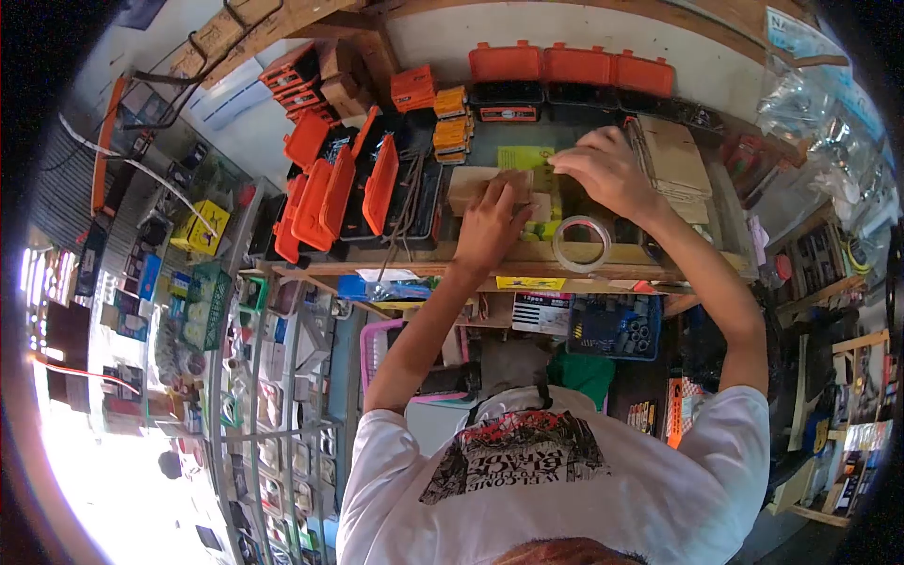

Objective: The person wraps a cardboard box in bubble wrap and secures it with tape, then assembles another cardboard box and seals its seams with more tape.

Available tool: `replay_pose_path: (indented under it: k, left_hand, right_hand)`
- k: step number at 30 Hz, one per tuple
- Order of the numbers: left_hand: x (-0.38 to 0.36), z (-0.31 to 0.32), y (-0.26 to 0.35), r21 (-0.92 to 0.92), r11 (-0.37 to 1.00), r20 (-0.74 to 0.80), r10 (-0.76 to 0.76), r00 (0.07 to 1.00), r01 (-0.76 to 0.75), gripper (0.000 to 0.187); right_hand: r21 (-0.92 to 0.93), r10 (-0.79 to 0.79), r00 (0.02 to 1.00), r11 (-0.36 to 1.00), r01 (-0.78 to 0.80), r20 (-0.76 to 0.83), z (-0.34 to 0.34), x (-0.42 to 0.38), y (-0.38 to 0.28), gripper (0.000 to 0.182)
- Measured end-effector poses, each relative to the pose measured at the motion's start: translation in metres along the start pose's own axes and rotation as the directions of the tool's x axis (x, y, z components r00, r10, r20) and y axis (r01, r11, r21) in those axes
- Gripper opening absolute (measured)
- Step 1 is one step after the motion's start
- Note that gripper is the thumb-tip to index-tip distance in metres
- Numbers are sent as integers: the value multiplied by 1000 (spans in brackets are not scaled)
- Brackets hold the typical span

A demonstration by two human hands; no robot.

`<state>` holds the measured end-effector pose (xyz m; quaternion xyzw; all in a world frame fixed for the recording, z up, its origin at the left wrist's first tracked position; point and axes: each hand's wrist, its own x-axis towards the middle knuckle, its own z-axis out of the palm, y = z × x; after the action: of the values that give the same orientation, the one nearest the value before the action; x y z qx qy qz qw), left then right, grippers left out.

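Note:
On the workbench, my left hand lies over a small brown cardboard box, its fingers curled on the box's right end. My right hand is raised just right of the box, with fingers bent and pinched together. Whatever is between those fingertips is too small to make out. A yellow-green sheet lies behind the box. Below my right hand, a roll of clear tape rests at the bench's front edge. Yellow-green pieces show beside my left hand.
Black cases with open orange lids stand on the left. More open orange-lidded boxes line the back, beside stacked small orange boxes. Flat cardboard pieces lie on the right. A blue crate of fittings sits under the bench.

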<state>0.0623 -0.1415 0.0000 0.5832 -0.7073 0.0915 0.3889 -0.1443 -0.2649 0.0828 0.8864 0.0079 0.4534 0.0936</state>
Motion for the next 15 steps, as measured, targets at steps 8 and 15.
replay_pose_path:
  k: [8, 15]
  left_hand:
    - [4, -3, -4, 29, 988, 35, 150, 988, -151, 32]
    - [16, -22, -3, 220, 932, 105, 273, 956, -290, 40]
  right_hand:
    - [78, 312, 949, 948, -309, -40, -53, -32, -46, 16]
    - [246, 580, 815, 788, -564, 10, -62, -70, -80, 9]
